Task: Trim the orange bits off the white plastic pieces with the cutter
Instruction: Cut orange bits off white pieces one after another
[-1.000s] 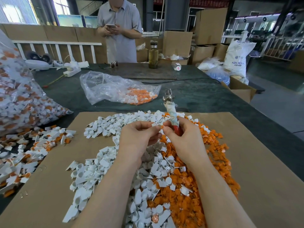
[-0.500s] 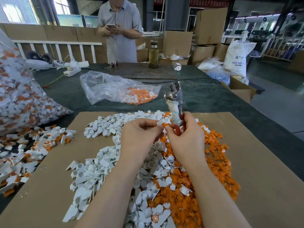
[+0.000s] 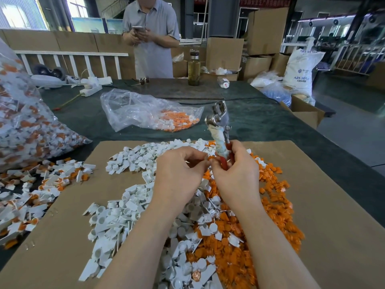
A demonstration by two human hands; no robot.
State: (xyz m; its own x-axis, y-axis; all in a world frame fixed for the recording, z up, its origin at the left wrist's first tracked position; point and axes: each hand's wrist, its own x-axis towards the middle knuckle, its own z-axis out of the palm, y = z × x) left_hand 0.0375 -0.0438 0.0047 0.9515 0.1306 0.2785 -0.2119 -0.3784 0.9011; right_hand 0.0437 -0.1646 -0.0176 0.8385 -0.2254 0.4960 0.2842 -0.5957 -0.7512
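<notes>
Your clear plastic bag [image 3: 145,113] on the green table [image 3: 260,122] holds orange-and-white pieces at its right end; the bulging bag [image 3: 25,122] at left, cut off by the frame, is packed with them. Your right hand [image 3: 235,174] grips the red-handled metal cutter [image 3: 218,130], head up. Your left hand [image 3: 179,174] pinches a small piece [image 3: 210,158], mostly hidden. Beneath your hands, white plastic pieces [image 3: 129,209] and orange bits [image 3: 275,213] heap on the brown cardboard sheet [image 3: 333,226].

I count one cutter [image 3: 219,130], two plastic bags [image 3: 145,113] of pieces, one glass bottle [image 3: 194,68], and white and orange pieces beyond counting.
</notes>
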